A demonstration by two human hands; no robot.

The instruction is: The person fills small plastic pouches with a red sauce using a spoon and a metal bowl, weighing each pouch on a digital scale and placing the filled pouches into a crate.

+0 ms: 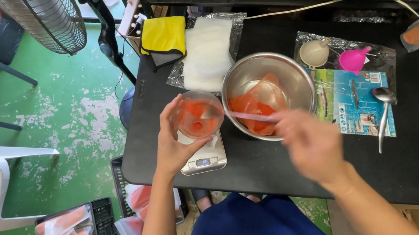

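The left hand (172, 146) grips a clear cup (198, 113) holding orange-red contents, just above a small scale (204, 159) on the black surface (286, 167). The right hand (310, 143), blurred, pinches a thin stick (249, 115) reaching from it into the steel bowl (268, 93) just beyond.

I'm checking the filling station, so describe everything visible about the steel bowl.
The steel bowl is round, shiny and metallic-looking, standing upright on the black table, just right of the small digital scale. Inside lies a crumpled clear plastic bag with orange-red paste. A thin pale utensil reaches over its near rim from the blurred right hand, which overlaps that rim. Behind it lies a stack of clear pouches; to its right, a plastic-wrapped printed sheet.
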